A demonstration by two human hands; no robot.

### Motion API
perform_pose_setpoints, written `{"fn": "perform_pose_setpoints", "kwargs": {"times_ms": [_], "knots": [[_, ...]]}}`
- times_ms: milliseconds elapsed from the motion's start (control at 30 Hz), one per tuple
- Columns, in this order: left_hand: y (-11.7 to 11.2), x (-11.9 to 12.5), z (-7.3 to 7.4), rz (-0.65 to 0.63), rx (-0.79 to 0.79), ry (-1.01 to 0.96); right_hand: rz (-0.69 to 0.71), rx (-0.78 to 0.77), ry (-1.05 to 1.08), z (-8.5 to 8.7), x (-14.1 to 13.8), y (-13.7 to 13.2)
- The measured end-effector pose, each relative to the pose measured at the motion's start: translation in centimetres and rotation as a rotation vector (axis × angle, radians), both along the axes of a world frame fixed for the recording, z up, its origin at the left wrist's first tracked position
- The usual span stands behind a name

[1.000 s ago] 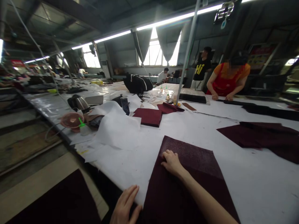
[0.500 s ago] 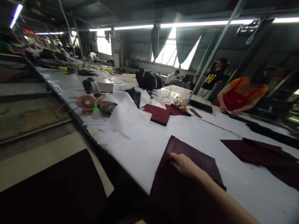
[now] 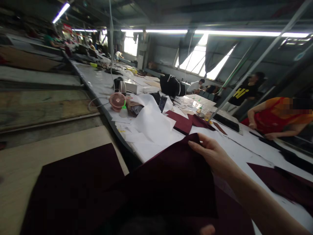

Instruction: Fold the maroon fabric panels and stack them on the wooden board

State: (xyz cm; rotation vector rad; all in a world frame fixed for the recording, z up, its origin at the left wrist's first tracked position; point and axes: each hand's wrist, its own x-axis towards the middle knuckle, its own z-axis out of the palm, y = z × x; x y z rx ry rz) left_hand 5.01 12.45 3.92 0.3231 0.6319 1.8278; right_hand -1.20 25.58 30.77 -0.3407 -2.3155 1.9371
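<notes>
A dark maroon fabric piece hangs raised over the table edge. My right hand pinches its upper corner, thumb on the near side and fingers behind the cloth. At the bottom edge of the view, a fingertip of my left hand shows beside the same cloth; the rest of that hand is hidden. More maroon fabric lies on the white table under my right forearm. Lower left, another dark maroon fabric stack rests on a beige board.
Folded maroon cloth, white sheets, a pink fan and a kettle stand farther along the table. Maroon cloth lies at right. Across the table, a person in a red apron handles black material. A slanted pole rises from the table.
My right hand has gone from resting on the maroon cloth to lifting its corner up and toward the left stack. The view has turned left.
</notes>
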Motion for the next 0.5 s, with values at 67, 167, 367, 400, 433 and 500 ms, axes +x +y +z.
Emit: {"fn": "perform_pose_setpoints", "kwargs": {"times_ms": [67, 167, 367, 400, 433, 500], "knots": [[0.3, -0.9, 0.4, -0.005, 0.128, -0.073, -0.066, -0.076, 0.049, -0.5, -0.9, -1.3], [-1.8, -3.2, 0.7, 0.1, 0.24, -0.196, -0.158, -0.152, 0.08, -1.5, -2.2, -2.6], [-15.5, -8.3, 1.9, 0.708, -0.051, -0.293, -0.312, -0.285, 0.089, -8.0, -5.6, -4.4], [-18.1, -8.7, 2.4, 0.791, -0.14, -0.284, -0.319, -0.319, 0.061, -10.1, -6.0, -5.0], [-20.6, -8.9, 2.9, 0.848, -0.234, -0.27, -0.321, -0.351, 0.022, -12.5, -6.3, -5.9], [-25.1, -9.3, 3.5, 0.898, -0.434, -0.221, -0.296, -0.367, -0.064, -17.9, -6.3, -8.1]]}}
